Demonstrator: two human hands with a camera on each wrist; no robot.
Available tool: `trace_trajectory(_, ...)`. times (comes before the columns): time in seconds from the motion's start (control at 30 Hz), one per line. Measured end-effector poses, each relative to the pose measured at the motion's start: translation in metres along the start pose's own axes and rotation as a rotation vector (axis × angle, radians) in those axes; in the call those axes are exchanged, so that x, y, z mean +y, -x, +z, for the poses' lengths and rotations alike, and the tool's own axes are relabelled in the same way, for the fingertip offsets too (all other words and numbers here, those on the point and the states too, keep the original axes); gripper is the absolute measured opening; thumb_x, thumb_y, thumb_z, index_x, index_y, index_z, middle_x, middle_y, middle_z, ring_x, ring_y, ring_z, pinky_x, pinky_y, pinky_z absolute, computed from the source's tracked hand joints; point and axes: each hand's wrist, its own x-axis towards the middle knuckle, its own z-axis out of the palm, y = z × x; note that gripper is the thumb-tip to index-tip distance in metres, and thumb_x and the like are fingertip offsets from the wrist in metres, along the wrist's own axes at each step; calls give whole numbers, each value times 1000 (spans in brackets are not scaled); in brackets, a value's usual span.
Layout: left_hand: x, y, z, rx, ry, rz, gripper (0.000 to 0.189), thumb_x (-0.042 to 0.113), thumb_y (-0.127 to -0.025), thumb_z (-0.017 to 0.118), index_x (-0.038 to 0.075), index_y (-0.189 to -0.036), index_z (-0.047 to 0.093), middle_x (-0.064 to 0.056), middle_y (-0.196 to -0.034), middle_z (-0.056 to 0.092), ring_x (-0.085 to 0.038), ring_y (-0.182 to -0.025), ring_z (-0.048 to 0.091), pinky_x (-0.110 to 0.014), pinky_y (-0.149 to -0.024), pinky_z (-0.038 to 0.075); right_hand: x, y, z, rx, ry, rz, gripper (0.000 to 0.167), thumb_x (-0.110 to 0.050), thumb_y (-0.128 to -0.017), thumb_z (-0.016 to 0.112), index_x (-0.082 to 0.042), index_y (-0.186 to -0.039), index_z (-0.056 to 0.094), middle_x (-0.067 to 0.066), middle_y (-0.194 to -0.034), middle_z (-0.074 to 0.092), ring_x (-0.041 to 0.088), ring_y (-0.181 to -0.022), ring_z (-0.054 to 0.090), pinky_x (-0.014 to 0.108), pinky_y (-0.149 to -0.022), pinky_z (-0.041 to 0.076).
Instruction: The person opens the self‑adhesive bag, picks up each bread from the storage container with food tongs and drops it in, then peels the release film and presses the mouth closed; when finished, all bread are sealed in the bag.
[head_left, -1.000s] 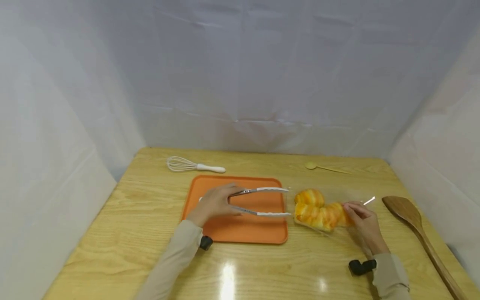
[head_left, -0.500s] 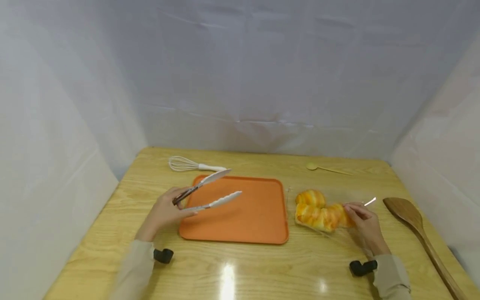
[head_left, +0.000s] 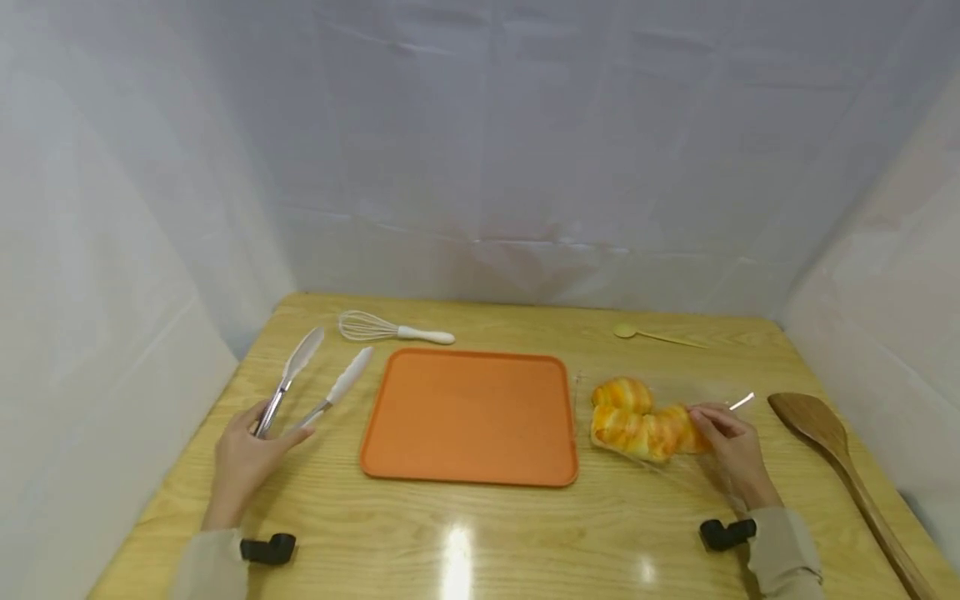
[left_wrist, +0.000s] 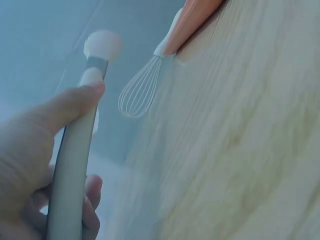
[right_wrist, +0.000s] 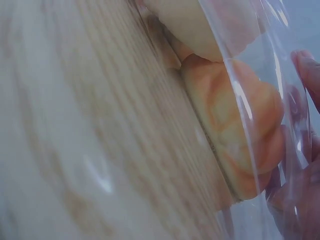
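Observation:
My left hand (head_left: 243, 458) grips a pair of tongs (head_left: 300, 354) with white tips, spread apart and pointing away, left of the orange tray (head_left: 468, 417). In the left wrist view the thumb lies along one arm of the tongs (left_wrist: 75, 165). On the right, my right hand (head_left: 727, 442) pinches the edge of a clear plastic bag (right_wrist: 240, 100). Inside the bag are bread rolls (head_left: 637, 425), golden with orange stripes; one roll (right_wrist: 235, 120) shows through the plastic in the right wrist view.
A white-handled whisk (head_left: 397, 329) lies behind the tray. At the back right is a small yellow spoon (head_left: 652, 335). A wooden spatula (head_left: 832, 454) lies along the right side of the table (head_left: 570, 542). White sheeting (head_left: 480, 167) stands behind and at both sides.
From over the tray, my left hand has moved left and toward me with the tongs, which now point further away from me. The right hand stays on the bag.

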Motion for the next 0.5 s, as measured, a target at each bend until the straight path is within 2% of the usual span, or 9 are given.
trace_trajectory(0.1, -7, 0, -1, 45, 8, -40, 101, 46, -76, 81, -4, -149, 32, -34, -137, 42, -45, -117, 44, -60, -95, 40, 0, 0, 0, -1, 3, 6, 27, 8, -94, 54, -5, -100, 77, -11, -100, 69, -1, -96, 62, 8, -84, 49)
trace_trajectory(0.23, -15, -1, -1, 92, 2, -65, 102, 45, -75, 82, -7, -147, 33, -34, -130, 43, -45, -111, 45, -62, -95, 39, 0, 1, 0, 6, 16, 38, 24, 4, -95, 56, -7, -100, 77, -12, -99, 69, -1, -95, 62, 8, -83, 49)
trace_trajectory(0.37, -19, -2, 0, 115, 1, -93, 99, 44, -75, 82, -10, -145, 36, -37, -132, 41, -48, -115, 43, -64, -99, 37, 1, 2, -1, 11, 34, 76, 21, 0, -95, 58, -10, -101, 77, -13, -100, 68, -2, -96, 62, 8, -83, 49)
trace_trajectory(0.5, -21, -4, -1, 125, -1, -108, 95, 45, -76, 81, -10, -142, 40, -37, -132, 42, -50, -117, 43, -65, -100, 35, 1, 1, -3, 7, 37, 79, 21, -1, -95, 58, -9, -102, 76, -13, -102, 68, -2, -97, 62, 8, -83, 49)
